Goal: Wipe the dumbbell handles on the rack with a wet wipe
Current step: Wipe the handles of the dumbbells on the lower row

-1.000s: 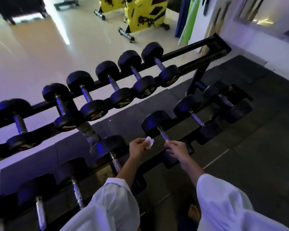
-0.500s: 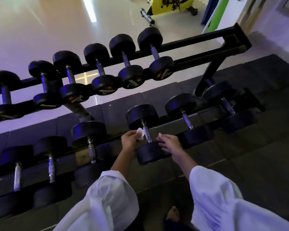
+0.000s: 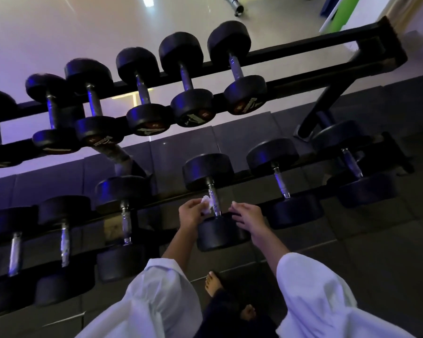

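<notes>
left hand (image 3: 191,214) pinches the wet wipe (image 3: 206,205) against the dumbbell handle (image 3: 214,200); right hand (image 3: 248,217) hovers beside it, fingers loosely spread

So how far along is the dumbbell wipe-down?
Done: cannot tell; no handle looks visibly wiped. In hand: the left-hand grip presses a crumpled white wet wipe against the chrome handle of a black round-headed dumbbell on the lower rail; the right-hand grip is open beside it. Left: likely the neighbouring lower-rail handles and the upper row.
</notes>
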Tool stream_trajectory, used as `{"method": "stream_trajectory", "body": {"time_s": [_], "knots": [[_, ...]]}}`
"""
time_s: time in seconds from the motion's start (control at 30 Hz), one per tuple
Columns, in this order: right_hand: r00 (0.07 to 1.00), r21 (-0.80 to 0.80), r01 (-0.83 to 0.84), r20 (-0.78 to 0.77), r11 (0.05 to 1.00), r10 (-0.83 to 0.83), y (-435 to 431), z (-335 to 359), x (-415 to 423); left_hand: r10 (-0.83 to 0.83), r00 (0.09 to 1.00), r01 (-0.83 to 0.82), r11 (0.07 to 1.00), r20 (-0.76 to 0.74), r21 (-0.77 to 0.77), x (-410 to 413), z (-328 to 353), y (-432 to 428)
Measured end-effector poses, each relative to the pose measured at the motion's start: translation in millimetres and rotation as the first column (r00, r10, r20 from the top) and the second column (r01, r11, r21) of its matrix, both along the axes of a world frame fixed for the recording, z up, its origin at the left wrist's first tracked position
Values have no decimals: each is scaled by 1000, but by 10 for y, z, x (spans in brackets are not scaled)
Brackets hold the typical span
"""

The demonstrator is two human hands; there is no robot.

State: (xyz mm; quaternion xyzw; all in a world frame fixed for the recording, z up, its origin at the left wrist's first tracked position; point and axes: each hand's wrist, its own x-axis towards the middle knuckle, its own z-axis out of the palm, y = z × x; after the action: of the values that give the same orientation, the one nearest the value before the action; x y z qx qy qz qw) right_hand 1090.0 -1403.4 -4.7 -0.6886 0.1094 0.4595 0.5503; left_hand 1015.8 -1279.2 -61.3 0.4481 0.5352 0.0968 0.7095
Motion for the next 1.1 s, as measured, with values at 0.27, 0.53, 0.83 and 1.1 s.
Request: {"method": "stream_trajectory", "body": {"time_s": [0.27, 0.53, 0.83, 1.1], "knots": [[999, -97, 18, -45, 995, -23, -11, -541, 286, -35, 993, 40, 998, -114, 42, 234, -625, -83], [943, -250, -331, -39, 910, 332, 62, -1211, 546, 64, 936, 21, 971, -346, 237, 589, -1310, 184], [820, -492, -485, 32, 722, 572, 43, -1513, 467, -260, 883, 409, 833, -390, 372, 661, -1441, 174], [842, -485, -429, 90, 762, 531, 38, -1539, 465, -250, 884, 447, 699, -395, 558, 1005, -1570, 390]]}}
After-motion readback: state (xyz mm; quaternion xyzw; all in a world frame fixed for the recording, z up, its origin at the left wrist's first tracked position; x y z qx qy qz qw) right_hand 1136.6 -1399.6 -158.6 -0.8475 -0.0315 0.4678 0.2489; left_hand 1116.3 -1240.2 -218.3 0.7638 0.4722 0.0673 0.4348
